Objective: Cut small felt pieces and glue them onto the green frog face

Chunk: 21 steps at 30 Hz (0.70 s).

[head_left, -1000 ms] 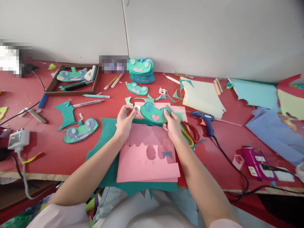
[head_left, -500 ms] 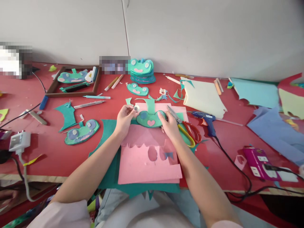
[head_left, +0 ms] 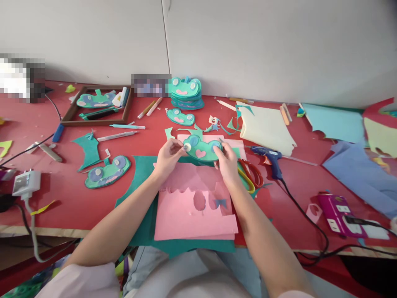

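My right hand (head_left: 227, 159) grips the right end of a green felt frog face (head_left: 201, 150), with its thumb on the blue eye circle there. The face carries a second blue circle and a pink heart, and is tilted slightly. Between thumb and fingertips, my left hand (head_left: 170, 156) pinches a small white felt circle (head_left: 187, 147) with a dark spot on it. This circle is right at the face's left end; whether they touch I cannot tell. Pink felt sheets (head_left: 186, 223) lie below my hands on dark green felt (head_left: 141, 215). Scissors (head_left: 252, 174) lie beside my right hand, partly hidden.
To the right are a blue glue gun (head_left: 271, 156) and a purple power strip (head_left: 339, 215). A stack of frog faces (head_left: 186, 93) stands at the back. On the left lie another frog face (head_left: 107, 171) and a brown wooden tray (head_left: 93, 123). Cords cross both sides.
The frog face has risen slightly, shifted right and tilted. My left hand has moved right with the white circle, beside the face's left end.
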Available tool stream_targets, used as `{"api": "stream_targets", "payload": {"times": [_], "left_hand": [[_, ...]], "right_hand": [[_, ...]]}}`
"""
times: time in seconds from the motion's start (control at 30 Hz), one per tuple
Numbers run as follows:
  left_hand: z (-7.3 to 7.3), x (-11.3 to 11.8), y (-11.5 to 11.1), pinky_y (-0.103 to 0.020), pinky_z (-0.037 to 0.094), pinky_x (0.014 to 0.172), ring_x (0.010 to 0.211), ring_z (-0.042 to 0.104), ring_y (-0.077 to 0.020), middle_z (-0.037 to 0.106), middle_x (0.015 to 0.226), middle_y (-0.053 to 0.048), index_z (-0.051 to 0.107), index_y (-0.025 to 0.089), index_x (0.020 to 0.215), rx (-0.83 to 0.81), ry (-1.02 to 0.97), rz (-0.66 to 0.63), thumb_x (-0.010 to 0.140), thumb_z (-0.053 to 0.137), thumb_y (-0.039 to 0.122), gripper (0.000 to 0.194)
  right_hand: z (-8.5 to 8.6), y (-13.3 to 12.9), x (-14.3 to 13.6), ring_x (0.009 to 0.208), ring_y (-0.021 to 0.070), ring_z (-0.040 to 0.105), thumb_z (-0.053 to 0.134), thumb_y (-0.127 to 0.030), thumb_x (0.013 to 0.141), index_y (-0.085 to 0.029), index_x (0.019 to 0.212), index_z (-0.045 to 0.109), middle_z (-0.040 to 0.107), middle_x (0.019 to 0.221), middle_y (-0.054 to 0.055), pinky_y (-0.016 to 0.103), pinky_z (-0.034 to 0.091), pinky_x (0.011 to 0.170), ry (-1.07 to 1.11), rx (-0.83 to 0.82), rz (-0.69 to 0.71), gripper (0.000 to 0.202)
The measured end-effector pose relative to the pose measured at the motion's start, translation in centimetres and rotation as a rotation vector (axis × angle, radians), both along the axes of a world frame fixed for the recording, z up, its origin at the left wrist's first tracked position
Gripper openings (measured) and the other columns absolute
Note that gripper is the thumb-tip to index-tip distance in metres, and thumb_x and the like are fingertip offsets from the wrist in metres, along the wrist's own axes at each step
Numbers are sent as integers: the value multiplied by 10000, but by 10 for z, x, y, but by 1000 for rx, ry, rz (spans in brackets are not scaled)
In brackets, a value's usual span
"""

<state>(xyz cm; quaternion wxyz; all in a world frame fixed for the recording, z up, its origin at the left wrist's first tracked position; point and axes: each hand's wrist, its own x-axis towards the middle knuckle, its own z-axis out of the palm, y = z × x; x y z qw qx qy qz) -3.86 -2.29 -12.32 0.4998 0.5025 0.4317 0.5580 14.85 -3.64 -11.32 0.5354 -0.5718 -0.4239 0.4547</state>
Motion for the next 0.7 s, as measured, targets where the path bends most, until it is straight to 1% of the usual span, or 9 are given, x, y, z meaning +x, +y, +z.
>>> {"api": "stream_targets", "payload": {"times": [0.17,0.27,0.37,0.4,0.47,0.53,0.6,0.7], "left_hand": [[1,0,-1,-212,500,648,685,597,-95,570,741,19,539,179,780,-5,12,-4,718,724,350,260],[1,0,-2,-212,494,645,680,590,-93,574,745,15,536,180,783,2,32,-14,731,713,345,248],[1,0,-3,-221,487,654,674,592,-97,573,742,15,532,185,786,24,60,-44,749,697,339,229],[1,1,-4,-224,486,656,676,592,-98,571,741,15,531,186,783,31,70,-58,754,691,336,222],[2,1,-5,-231,484,656,679,591,-102,564,740,14,530,188,777,42,92,-86,762,679,330,207],[2,2,-6,-237,484,656,680,586,-106,558,740,13,531,189,773,44,127,-110,768,665,321,188],[2,2,-7,-240,478,649,677,579,-109,559,750,11,536,190,775,32,190,-120,762,659,304,168],[-1,3,-8,-245,460,622,643,562,-111,568,743,16,539,195,782,-14,334,-123,747,651,281,145]], "right_hand": [[-3,1,2,357,56,361,613,-389,760,-211,840,553,379,589,-70,204,291,321,-39,-5,13,203],[-7,4,5,356,58,361,613,-421,763,-198,902,595,402,603,-62,215,308,330,-65,0,35,264],[-8,5,8,395,75,396,579,-439,792,-189,996,602,466,654,-37,229,352,359,-132,38,8,323],[-8,5,9,439,89,434,568,-426,802,-188,1030,598,497,691,-22,236,391,397,-192,85,-17,332],[-7,3,10,581,128,524,548,-375,822,-181,1079,588,552,773,14,268,474,538,-356,204,-82,324],[-7,1,10,726,169,578,523,-316,837,-172,1071,589,600,828,46,318,502,698,-527,292,-117,282],[-8,1,11,817,202,607,494,-269,845,-173,1041,590,644,890,77,363,497,788,-652,321,-101,239],[-13,1,10,940,244,620,465,-211,840,-181,1009,586,670,996,115,407,483,861,-765,329,-32,211]]}}
